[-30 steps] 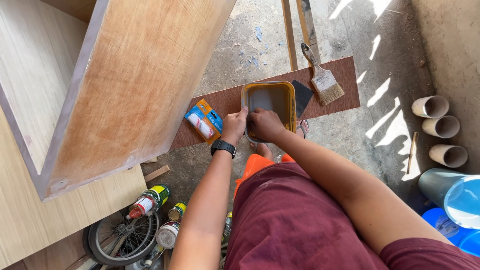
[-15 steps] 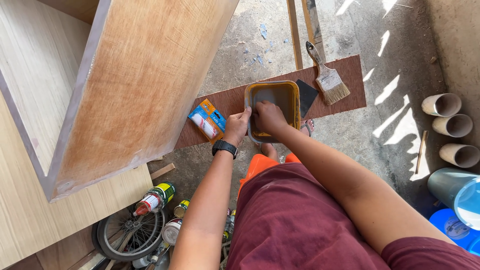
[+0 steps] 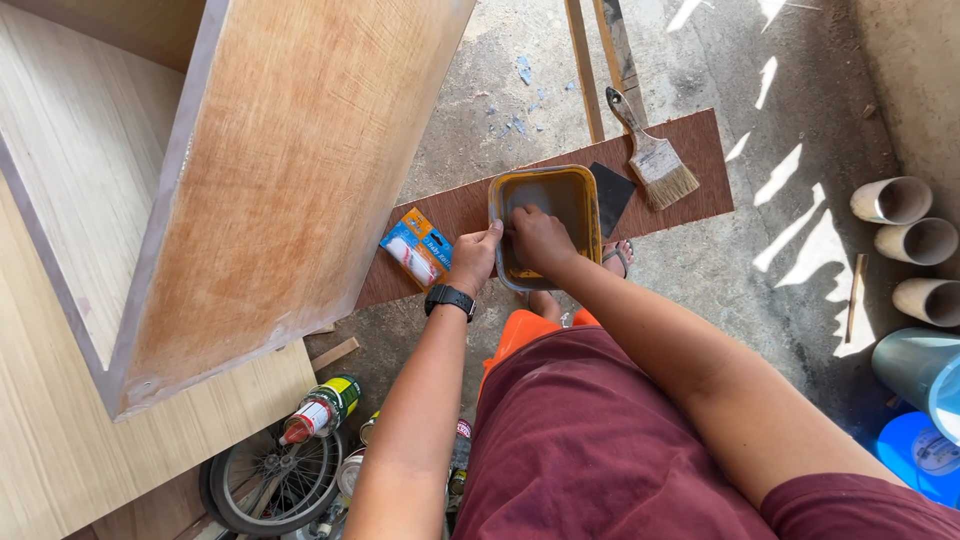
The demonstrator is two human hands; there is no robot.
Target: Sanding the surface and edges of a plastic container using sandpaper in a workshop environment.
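Both your hands are at the tray (image 3: 590, 205) — left hand (image 3: 474, 258) grips its left rim, right hand (image 3: 540, 240) presses inside, grasp unclear.

Dark maroon short-sleeved shirt (image 3: 610, 440), fabric faintly speckled with dust, sleeve hem ending at upper right arm. Bright orange shorts (image 3: 525, 330) showing below shirt edge. Black wristwatch (image 3: 449, 299) with broad strap on left wrist. Both forearms bare. Strapped sandal (image 3: 620, 256) on one foot, toes partly visible beside it.
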